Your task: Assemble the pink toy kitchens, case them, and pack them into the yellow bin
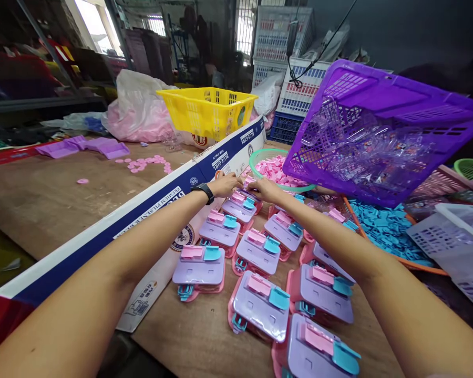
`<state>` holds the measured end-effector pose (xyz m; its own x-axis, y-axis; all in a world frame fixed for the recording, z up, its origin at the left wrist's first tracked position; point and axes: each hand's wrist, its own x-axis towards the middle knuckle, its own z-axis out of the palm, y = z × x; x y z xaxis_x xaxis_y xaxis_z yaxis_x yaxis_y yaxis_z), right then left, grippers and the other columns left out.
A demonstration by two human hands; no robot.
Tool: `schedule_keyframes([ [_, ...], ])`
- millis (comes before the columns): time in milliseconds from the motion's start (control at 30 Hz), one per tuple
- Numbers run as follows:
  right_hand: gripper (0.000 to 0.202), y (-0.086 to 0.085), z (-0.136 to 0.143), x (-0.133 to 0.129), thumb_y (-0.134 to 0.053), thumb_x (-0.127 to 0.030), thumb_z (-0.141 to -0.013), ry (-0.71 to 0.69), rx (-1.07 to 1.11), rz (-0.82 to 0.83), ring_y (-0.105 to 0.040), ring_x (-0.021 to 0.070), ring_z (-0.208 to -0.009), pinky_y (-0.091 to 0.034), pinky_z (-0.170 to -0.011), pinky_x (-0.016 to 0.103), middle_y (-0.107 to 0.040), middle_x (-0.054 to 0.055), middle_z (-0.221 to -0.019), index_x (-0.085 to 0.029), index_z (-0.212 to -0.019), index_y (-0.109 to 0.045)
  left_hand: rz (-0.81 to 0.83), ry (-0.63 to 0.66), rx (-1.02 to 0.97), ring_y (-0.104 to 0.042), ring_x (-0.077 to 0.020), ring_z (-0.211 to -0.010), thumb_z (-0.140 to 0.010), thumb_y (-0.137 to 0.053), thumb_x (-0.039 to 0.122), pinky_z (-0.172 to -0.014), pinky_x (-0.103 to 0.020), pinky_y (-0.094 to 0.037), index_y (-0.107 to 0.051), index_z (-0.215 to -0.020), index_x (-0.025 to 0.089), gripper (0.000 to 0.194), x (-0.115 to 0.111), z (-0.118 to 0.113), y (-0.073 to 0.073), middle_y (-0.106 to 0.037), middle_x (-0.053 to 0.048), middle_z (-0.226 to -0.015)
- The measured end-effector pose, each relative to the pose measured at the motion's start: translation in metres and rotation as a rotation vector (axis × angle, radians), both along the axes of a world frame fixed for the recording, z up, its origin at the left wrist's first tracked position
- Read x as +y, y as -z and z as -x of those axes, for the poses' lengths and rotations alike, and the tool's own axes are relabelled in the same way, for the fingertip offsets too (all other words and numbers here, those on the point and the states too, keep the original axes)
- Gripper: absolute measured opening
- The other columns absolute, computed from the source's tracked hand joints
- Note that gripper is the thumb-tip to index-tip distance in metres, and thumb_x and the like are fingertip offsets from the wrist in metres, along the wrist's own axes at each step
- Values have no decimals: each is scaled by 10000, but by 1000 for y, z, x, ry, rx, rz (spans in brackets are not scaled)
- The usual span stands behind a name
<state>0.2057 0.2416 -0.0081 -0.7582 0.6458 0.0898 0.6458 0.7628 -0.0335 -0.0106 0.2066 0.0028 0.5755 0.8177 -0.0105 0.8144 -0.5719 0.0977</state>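
Observation:
Both arms reach to the far end of several small pink boxes with lilac lids, such as the near box (260, 304). Each lid carries a pink flap (259, 284) and a blue flap (279, 297). My left hand (225, 185), below a black wristband, has its fingers bent in at the farthest box. Beside it, my right hand (265, 190) is curled with fingertips pressed together at the same spot. A small pink piece (249, 180) shows between the hands. Whatever the fingertips pinch is too small and partly covered.
A long printed carton (161, 210) walls the left side. Beyond the hands stands a green-rimmed basket (256, 157) of pink pieces. A tilted purple crate (378, 94) holds clear plastic parts. Blue pieces (390, 231) fill an orange basket. Farther back is a yellow basket (205, 113).

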Motion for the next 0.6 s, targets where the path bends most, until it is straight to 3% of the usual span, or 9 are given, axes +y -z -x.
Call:
schedule_keyframes([
  [200,277,5,-4,1,-609,-214,-965,-19,10,29,-690,215,-865,-386,-669,270,-799,75,-994,-217,-1177,-789,-20,10,-45,-487,-336,-1273,-917,-460,160,-963,-500,-302,-764,-1225,299,454,-2,3,7,-664,-88,-1426],
  [333,297,5,-1,-2,-603,-180,-949,-12,23,23,-694,217,-866,-409,-682,269,-798,79,-997,-212,-1179,-788,9,-31,-49,-510,-325,-1268,-823,-475,93,-988,-507,-312,-773,-1216,302,535,-7,0,6,-666,-89,-1414],
  [467,294,-14,8,-8,-636,-90,-882,2,-9,66,-718,246,-895,-445,-688,280,-803,101,-1017,-187,-1086,-824,40,-130,-28,-536,-326,-1275,-760,-501,84,-1022,-530,-357,-788,-1152,309,535,-13,-8,-8,-677,-60,-1417],
  [533,293,-28,0,-16,-620,-45,-870,15,129,113,-730,235,-919,-480,-749,272,-805,96,-1026,-166,-1035,-831,28,-174,-27,-546,-333,-1286,-756,-513,99,-1026,-528,-400,-772,-1185,285,534,-20,-12,-15,-675,-75,-1421],
  [600,264,-42,-28,-31,-597,-95,-918,37,380,152,-731,197,-865,-504,-791,263,-800,83,-1028,-141,-1059,-816,13,-207,-41,-545,-353,-1310,-758,-530,123,-1027,-534,-441,-725,-1270,222,557,-34,-13,-20,-654,-127,-1437],
])
